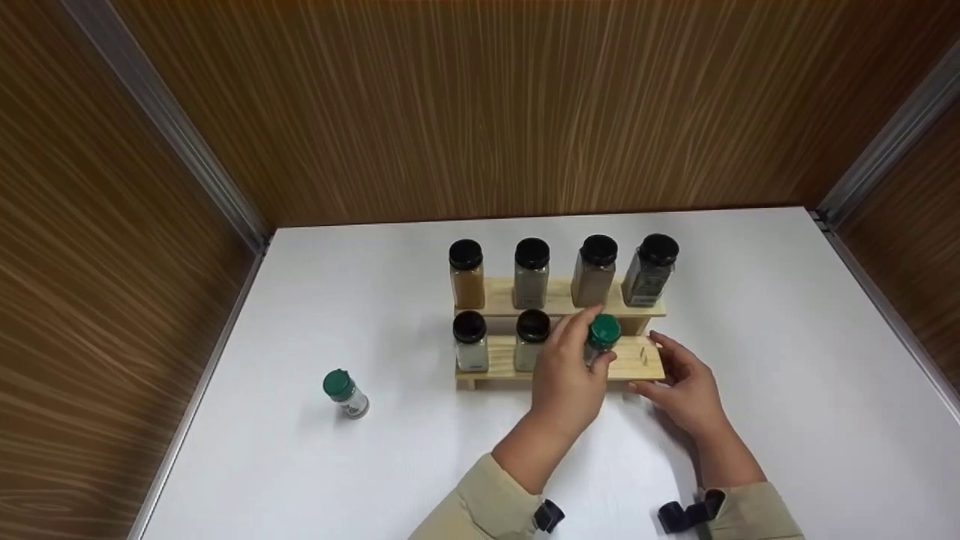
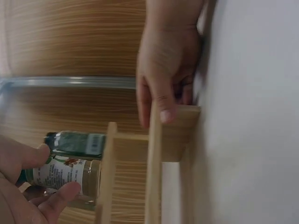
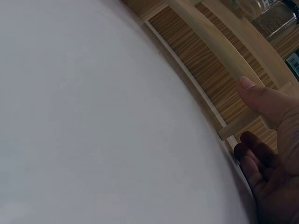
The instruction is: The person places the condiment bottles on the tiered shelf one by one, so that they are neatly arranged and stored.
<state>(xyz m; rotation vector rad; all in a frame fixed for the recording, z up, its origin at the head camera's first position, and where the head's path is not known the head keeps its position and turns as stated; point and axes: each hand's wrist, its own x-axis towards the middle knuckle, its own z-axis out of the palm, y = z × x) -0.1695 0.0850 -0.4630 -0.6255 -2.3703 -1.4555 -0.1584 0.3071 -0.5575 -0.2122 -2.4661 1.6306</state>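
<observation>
A green-capped spice jar (image 1: pixel 604 331) is between the thumb and fingers of my left hand (image 1: pixel 566 379), over the right part of the lower step of a wooden spice rack (image 1: pixel 637 361). Its printed label (image 2: pixel 60 172) shows in the left wrist view; the head view does not tell whether its base touches the wood. At the rack's right end, my right hand (image 1: pixel 686 394) grips the lower shelf board, thumb (image 3: pixel 261 95) on its front edge. Two black-capped jars, one partly behind my left hand, stand on the lower step. Several more line the upper step.
Another green-capped jar (image 1: pixel 346 394) stands by itself on the white table (image 1: pixel 405 450), left of the rack. Wood-grain panels (image 1: pixel 525 112) with metal edging enclose the table at the back and both sides.
</observation>
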